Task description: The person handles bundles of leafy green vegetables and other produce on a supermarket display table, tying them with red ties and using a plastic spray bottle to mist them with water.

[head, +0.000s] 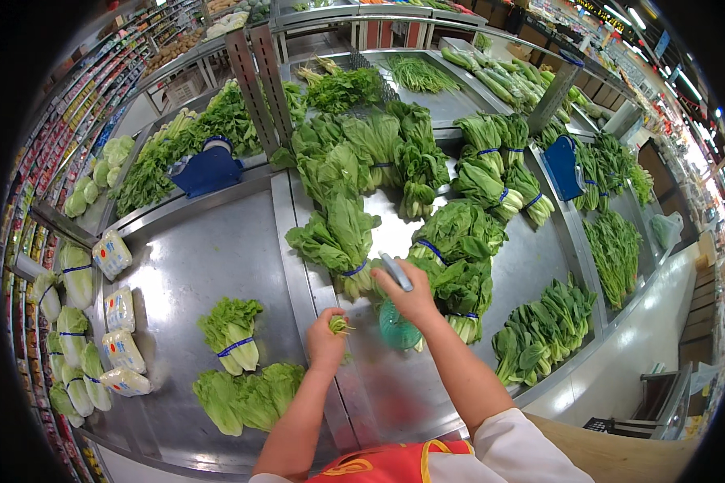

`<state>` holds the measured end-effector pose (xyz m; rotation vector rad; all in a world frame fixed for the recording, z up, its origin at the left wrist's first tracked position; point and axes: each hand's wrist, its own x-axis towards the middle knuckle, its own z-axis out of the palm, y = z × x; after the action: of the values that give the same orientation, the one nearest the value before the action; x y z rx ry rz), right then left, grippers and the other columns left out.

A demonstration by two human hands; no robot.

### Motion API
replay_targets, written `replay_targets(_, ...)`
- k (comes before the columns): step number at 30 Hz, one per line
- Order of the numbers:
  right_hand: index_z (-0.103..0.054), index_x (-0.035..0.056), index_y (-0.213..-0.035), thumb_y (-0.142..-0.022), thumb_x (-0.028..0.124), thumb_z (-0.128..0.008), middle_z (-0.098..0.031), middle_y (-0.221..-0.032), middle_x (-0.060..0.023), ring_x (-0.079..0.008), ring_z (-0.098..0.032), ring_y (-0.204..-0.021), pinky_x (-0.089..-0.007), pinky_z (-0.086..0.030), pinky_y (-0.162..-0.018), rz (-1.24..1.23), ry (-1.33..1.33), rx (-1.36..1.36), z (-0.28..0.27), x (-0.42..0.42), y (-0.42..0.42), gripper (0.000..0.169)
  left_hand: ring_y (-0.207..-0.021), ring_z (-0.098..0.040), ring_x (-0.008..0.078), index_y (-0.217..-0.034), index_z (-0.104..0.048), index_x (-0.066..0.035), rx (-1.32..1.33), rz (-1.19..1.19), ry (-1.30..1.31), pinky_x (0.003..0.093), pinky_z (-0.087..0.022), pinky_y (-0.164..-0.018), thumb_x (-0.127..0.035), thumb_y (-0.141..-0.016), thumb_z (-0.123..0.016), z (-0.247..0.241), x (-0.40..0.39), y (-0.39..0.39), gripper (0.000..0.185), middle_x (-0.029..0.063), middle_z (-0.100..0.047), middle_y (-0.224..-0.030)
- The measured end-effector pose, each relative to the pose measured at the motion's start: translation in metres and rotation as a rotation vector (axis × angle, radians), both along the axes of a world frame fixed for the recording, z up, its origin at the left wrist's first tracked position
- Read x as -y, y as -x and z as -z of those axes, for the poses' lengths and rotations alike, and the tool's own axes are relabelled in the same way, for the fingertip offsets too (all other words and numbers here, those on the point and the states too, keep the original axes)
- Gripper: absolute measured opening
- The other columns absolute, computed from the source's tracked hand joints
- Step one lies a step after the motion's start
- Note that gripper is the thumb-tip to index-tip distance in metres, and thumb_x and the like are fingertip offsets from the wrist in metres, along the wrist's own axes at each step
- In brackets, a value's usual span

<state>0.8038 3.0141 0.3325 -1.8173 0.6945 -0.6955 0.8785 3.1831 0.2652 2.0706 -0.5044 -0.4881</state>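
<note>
My right hand (414, 296) grips a spray bottle with a translucent green body (400, 327) and a grey spray head (394, 271). Scraps of thin green stems (340, 325) stick out of my closed left hand (325, 344), which is over the metal divider (314, 290). Just beyond the sprayer lies a leafy lettuce bunch (344, 235) tied with blue tape. Darker leafy bunches (462, 232), also taped, lie to its right on the wet-looking metal display tray (393, 392). On the left-hand tray sit a taped lettuce bunch (232, 332) and loose lettuces (248, 395).
Blue tape dispensers (208, 172) (562, 169) are mounted on the stand's dividers. White packages (121, 308) and taped Chinese cabbages (72, 329) line the left. Loose leafy greens (544, 332) lie at right. Metal posts (257, 90) rise behind the greens.
</note>
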Motion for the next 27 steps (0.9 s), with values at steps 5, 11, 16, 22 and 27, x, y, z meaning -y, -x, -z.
replay_targets(5,-0.063,0.0023,-0.077,-0.080,0.030,-0.066,-0.056,-0.065,-0.0121,-0.0264,-0.052,-0.059,-0.0355,-0.041,-0.058,0.097,0.052,-0.142,0.000,0.020,0.002,0.028,-0.069,-0.062,0.0265,-0.088,-0.061,-0.010,0.141,0.058,0.260,0.0329,-0.047,-0.063,0.000,-0.072,-0.059,0.015,0.015,0.010,0.018,0.0116,-0.063,-0.074)
replay_targets(11,-0.063,0.0027,-0.081,-0.078,0.029,-0.067,-0.055,-0.073,-0.0115,-0.0265,-0.053,-0.064,-0.0361,-0.041,-0.060,0.005,0.162,-0.044,0.007,0.026,0.025,0.027,-0.067,-0.060,0.0192,-0.085,-0.059,-0.007,0.216,0.023,0.031,0.0298,-0.047,-0.063,0.001,-0.074,-0.059,0.050,-0.004,-0.016,0.014,0.0092,-0.061,-0.073)
replay_targets(16,-0.062,0.0020,-0.083,-0.077,0.028,-0.069,-0.055,-0.077,-0.0116,-0.0263,-0.054,-0.069,-0.0356,-0.042,-0.065,0.027,0.130,-0.272,0.003,0.023,0.040,0.027,-0.068,-0.060,0.0230,-0.085,-0.060,-0.008,0.196,-0.014,0.089,0.0312,-0.047,-0.063,-0.001,-0.073,-0.059,0.052,-0.003,-0.014,0.014,0.0103,-0.061,-0.074)
replay_targets(22,-0.062,0.0023,-0.076,-0.076,0.030,-0.068,-0.057,-0.066,-0.0081,-0.0232,-0.052,-0.058,-0.0351,-0.042,-0.059,0.224,-0.038,-0.072,0.016,0.062,0.033,0.028,-0.071,-0.061,0.0281,-0.087,-0.061,-0.010,0.165,-0.020,0.110,0.0335,-0.047,-0.064,-0.004,-0.071,-0.061,0.056,-0.003,-0.015,0.017,0.0110,-0.062,-0.077)
replay_targets(27,-0.062,0.0024,-0.075,-0.076,0.029,-0.068,-0.056,-0.061,-0.0075,-0.0169,-0.049,-0.055,-0.0329,-0.040,-0.055,0.465,0.008,-0.055,0.021,0.087,0.030,0.027,-0.072,-0.061,0.0282,-0.085,-0.060,-0.010,0.181,-0.022,0.095,0.0337,-0.047,-0.064,-0.004,-0.071,-0.062,0.054,-0.003,-0.015,0.016,0.0105,-0.062,-0.076)
